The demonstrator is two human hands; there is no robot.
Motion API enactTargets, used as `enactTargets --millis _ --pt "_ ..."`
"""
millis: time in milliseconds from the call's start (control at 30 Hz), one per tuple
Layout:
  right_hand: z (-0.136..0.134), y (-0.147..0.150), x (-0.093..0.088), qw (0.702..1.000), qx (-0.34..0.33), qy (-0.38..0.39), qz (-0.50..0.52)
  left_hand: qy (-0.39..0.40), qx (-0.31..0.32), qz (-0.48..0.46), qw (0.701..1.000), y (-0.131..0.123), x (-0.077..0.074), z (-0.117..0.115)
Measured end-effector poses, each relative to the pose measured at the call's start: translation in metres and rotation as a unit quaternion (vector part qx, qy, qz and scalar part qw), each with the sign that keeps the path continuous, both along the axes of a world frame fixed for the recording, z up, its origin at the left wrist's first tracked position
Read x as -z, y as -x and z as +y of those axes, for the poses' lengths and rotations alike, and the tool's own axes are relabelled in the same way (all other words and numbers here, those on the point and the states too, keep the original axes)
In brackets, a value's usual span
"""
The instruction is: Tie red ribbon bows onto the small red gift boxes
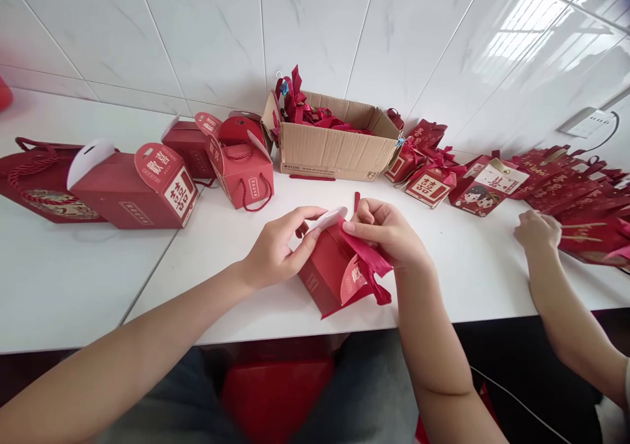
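Note:
A red gift box (322, 263) with printed characters stands tilted near the table's front edge, between my hands. My left hand (283, 244) is closed on its white-backed top flap (331, 217), thumb on the near side. My right hand (386, 231) pinches a crimson ribbon (367, 252) at the top of the box. The ribbon's loose tails hang down the box's right side, over a rounded flap (351, 280) with characters. Some of my right fingers curl out of sight behind the thumb.
A cardboard carton (335, 145) full of red ribbons stands by the wall. More red boxes (132, 191) are at the left; small beribboned boxes (430, 185) stand right of the carton. At far right, a co-worker's hand (538, 229) touches red bags (585, 234).

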State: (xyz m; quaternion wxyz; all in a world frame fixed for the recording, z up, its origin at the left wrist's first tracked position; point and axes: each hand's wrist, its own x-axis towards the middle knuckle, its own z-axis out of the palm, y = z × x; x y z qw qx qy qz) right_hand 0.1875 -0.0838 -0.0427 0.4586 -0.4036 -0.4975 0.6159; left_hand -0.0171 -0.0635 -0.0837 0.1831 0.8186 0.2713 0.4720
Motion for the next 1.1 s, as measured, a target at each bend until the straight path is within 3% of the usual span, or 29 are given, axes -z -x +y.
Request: enactTargets --millis 200,333,400,467,600,700,867,967,1033,1100 --pt "0.003 0.007 -0.002 0.999 -0.019 -0.014 -0.037 -0.023 0.01 -0.008 1.0 0.0 0.001 -0.001" --pt "0.003 0.009 -0.002 0.999 -0.004 -0.017 -0.033 -0.036 0.053 -0.018 0.998 0.002 0.002 -0.001" --pt "0.002 0.009 -0.003 0.999 0.007 -0.018 -0.043 -0.001 0.086 -0.039 0.995 0.003 0.0 -0.001" --pt "0.001 0.01 -0.004 0.998 0.007 -0.021 -0.053 0.092 0.105 -0.082 0.987 0.003 -0.004 -0.002" --pt "0.001 0.012 -0.005 0.998 -0.011 -0.032 -0.06 0.319 0.125 -0.139 0.929 -0.001 -0.016 -0.002" --pt "0.002 0.017 -0.004 0.997 -0.017 -0.037 -0.065 0.414 0.158 -0.131 0.887 -0.003 -0.022 -0.002" --pt "0.004 0.022 -0.001 0.995 0.01 -0.073 -0.067 0.442 0.157 -0.181 0.864 -0.001 -0.022 0.002" --pt "0.01 0.014 0.004 0.983 0.06 -0.149 -0.087 0.487 0.163 -0.276 0.813 0.003 -0.022 0.012" --pt "0.016 0.004 0.01 0.981 0.02 -0.173 -0.085 0.521 0.151 -0.345 0.766 0.007 -0.023 0.021" --pt "0.024 -0.006 0.016 0.981 -0.08 -0.164 -0.069 0.537 0.116 -0.41 0.728 0.012 -0.026 0.031"
